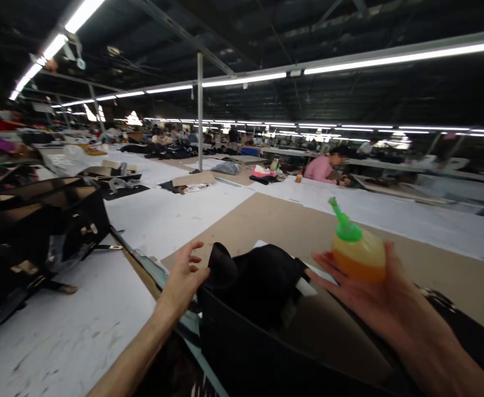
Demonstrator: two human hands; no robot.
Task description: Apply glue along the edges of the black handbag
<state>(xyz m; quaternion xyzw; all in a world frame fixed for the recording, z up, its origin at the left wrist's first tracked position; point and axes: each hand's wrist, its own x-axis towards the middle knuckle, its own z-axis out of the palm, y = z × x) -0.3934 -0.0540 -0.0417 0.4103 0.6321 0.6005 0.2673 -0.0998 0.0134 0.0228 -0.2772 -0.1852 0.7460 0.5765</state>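
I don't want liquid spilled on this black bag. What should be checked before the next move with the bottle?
1. Bottle in right hand: ok, cradled there.
2. Grip firmness: cannot tell; fingers stretched out, thumb hidden.
3. Green nozzle pointing up: ok, slightly tilted.
4. Nozzle tip sealed: cannot tell.
5. Left hand steadying black bag: not ok; open at its edge, not gripping.
6. Brown board lying by the bag: ok.
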